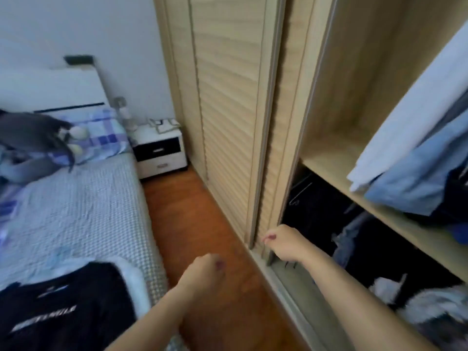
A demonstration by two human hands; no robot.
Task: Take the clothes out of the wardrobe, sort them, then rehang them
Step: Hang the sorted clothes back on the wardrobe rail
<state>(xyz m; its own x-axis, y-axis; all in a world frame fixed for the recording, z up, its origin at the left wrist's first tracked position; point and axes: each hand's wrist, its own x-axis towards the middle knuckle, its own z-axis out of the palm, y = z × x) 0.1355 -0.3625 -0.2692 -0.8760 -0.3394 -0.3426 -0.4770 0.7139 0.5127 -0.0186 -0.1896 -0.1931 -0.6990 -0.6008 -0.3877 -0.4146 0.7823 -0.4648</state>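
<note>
Blurred throughout, so fine detail hard to read. At 7 o'clock, a black T-shirt [68,307] lying flat on the bed [83,211], cut off by the lower and left edges; white lettering across its chest, smeared and not legible. Beneath it, a pale blue-white garment [131,272], mostly covered. At 9 o'clock, a dark grey garment [33,133] heaped on a blue checked pillow [106,138], partly out of frame at the left.

At 3 o'clock, inside the open wardrobe [354,72], hanging clothes cropped by the right edge: a white shirt [405,127] in front, a light blue shirt [415,178] behind it, something darker further right that cannot be made out. Hangers and rail hidden above the frame. At 5 o'clock, the lower compartment too dark to read: a wire hanger [298,191], a bluish garment [347,239] and a pale bundle [417,305] only faintly seen.

Left hand [207,272] at 6 o'clock, over the wooden floor [192,219], fingers curled into a loose fist, holding nothing visible. Right hand [283,243] just past 5 o'clock, at the bottom edge of the slatted sliding door [228,110], fingers curled; whether touching or gripping the door edge, cannot tell.

At 10 o'clock, a white nightstand [159,150] with a dark drawer, small blurred items on top.
</note>
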